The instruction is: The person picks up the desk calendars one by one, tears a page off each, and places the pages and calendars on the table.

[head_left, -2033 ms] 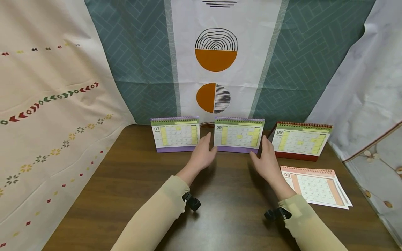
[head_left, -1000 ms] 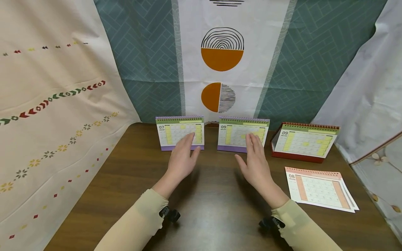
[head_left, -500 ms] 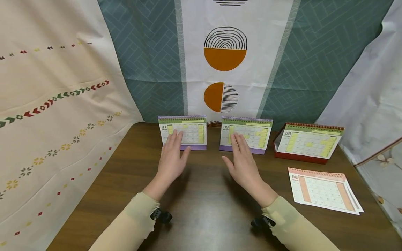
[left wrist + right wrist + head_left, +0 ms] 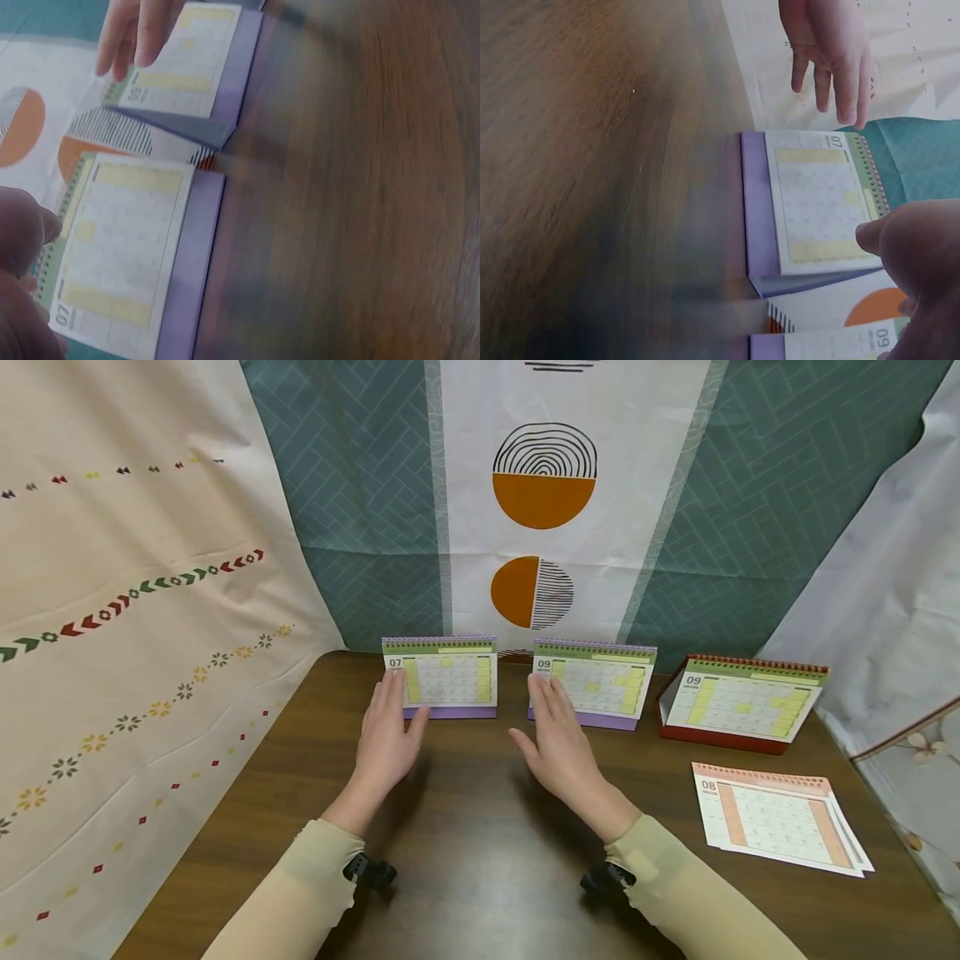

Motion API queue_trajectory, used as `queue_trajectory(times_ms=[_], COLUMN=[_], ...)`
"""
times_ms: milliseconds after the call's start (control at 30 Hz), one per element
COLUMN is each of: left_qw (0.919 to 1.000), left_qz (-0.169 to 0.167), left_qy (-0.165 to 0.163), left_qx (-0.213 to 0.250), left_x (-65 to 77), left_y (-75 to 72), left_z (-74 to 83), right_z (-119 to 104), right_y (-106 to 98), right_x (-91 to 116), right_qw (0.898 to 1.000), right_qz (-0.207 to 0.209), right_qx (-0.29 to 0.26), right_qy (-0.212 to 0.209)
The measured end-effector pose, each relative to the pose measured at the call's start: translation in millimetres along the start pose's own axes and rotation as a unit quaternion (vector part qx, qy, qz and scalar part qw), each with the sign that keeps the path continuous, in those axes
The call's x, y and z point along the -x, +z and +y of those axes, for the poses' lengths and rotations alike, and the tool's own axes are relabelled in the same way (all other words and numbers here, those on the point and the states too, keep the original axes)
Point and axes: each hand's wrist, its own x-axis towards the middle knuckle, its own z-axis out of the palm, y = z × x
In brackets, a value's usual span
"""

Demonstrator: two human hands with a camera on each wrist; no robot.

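Two purple-based desk calendars stand at the back of the table: one marked 07 (image 4: 450,678) and, to its right, one marked 09 (image 4: 596,683). My left hand (image 4: 387,739) is held in front of the 07 calendar's left edge, fingers straight and pointing away from me. In front of the 09 calendar's left part is my right hand (image 4: 558,743), its fingers straight and thumb spread. Neither hand holds anything. Whether the fingertips touch the calendars cannot be told. The left wrist view shows the 07 calendar (image 4: 124,247) close to the left hand.
A red-based 09 calendar (image 4: 742,702) stands at the back right, angled. Loose pink-edged calendar sheets marked 08 (image 4: 780,817) lie flat in front of it. Patterned cloths (image 4: 360,510) hang behind and beside the brown wooden table (image 4: 480,877).
Both hands have moved left: the left hand from between the two purple calendars to the 07 one's left side, the right hand across the purple 09 one. The view shifted slightly.
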Motion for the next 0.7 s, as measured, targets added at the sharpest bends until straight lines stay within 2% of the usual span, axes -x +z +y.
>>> queue_trajectory(times_ms=[400, 700], left_qw=[0.9979, 0.9965], left_qz=[-0.013, -0.021], left_qy=[-0.061, -0.076], left_qx=[0.016, 0.027], left_x=[-14.9, -23.6], left_y=[-5.3, -5.4], left_z=[-32.2, -45.6], right_z=[-9, -10], right_y=[16, 27], right_x=[-17, -30], right_qw=[0.999, 0.995], right_qz=[-0.040, -0.065], right_qx=[-0.022, -0.060], right_qy=[0.018, 0.041])
